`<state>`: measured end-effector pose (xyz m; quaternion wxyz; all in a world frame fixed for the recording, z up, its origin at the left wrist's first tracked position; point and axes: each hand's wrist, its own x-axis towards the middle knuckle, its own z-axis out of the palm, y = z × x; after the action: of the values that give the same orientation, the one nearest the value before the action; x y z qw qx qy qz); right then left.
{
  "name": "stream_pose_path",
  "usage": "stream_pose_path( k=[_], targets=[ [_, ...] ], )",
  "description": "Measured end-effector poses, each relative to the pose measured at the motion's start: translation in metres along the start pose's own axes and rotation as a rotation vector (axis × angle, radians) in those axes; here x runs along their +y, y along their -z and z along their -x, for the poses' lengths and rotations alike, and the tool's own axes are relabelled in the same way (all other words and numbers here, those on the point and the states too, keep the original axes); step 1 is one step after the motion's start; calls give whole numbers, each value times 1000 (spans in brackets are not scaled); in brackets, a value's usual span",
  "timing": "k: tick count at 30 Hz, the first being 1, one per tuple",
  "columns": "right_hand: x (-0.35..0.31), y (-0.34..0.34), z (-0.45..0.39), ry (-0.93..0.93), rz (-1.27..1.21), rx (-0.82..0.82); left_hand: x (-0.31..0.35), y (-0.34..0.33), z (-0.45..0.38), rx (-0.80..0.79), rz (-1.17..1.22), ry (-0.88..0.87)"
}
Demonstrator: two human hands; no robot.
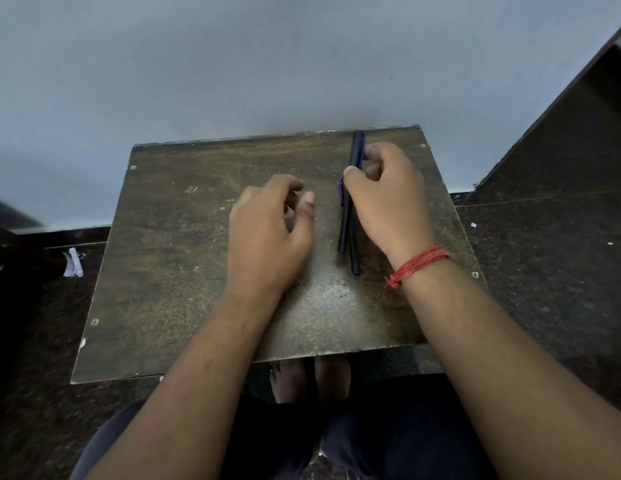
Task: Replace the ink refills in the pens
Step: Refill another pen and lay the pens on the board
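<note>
Right hand (382,195) pinches the dark pens (349,216) lying together right of centre on the bench (170,258), left hand (271,226) hovers loosely curled and empty; light, stiff, slick barrels, probably best gripped mid-body.

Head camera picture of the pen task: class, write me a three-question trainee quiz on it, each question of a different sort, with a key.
1. True or false: the left hand holds a pen.
2. Which hand grips the dark pens? A) left B) right C) both
3. Fill in: the right hand wears a red ____ at the wrist.

Key:
1. False; its fingers are loosely curled over the wooden board and hold nothing.
2. B; the thumb and fingers close round them near the board's far right side.
3. Thread.
</note>
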<state>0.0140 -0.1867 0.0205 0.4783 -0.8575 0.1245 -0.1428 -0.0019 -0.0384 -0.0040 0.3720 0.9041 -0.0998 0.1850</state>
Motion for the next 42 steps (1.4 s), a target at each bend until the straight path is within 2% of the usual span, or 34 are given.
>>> stream_pose_path(
  k=[3,6,11,18,25,29,37,42],
  targets=[
    [1,4,6,82,293,-98,-12,4,-5,18,-166,76],
    [-4,-5,16,224,528,-128,-19,4,-6,-17,-285,127],
    [-7,-17,19,298,678,-122,-22,1,-6,-48,-315,152],
    [-5,-21,18,333,733,-122,-24,-2,-5,-99,-365,154],
    [1,3,7,227,576,-95,-29,-3,-6,-141,-423,158],
    [6,11,13,149,594,-170,-31,0,-7,-160,-442,167],
    [-2,1,43,111,676,-305,-35,16,10,-158,-475,206],
    [-10,-20,52,105,671,-281,-31,27,28,-176,-499,212]
  ],
)
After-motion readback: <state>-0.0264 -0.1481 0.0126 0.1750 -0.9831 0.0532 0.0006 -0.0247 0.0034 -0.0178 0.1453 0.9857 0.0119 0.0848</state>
